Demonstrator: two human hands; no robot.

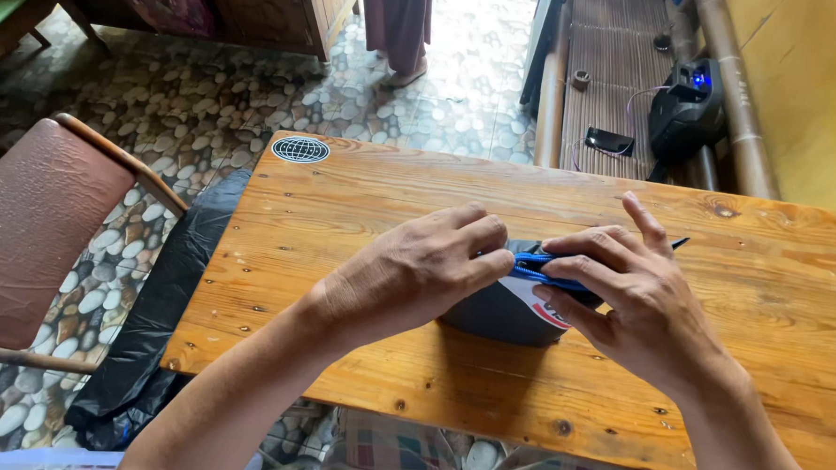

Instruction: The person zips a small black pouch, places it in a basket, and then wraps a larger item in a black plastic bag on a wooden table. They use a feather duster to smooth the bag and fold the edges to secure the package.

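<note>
The left hand and right hand cover most of the dark pouch; its blue strip, perhaps a zipper, mostly disappears beneath fingers.

Both hands meet near the middle of the tabletop, the left hand and right hand on either side of a pouch. A round sticker lies at the far left corner. A chair stands off the left edge, and a plastic bag hangs along it.
</note>
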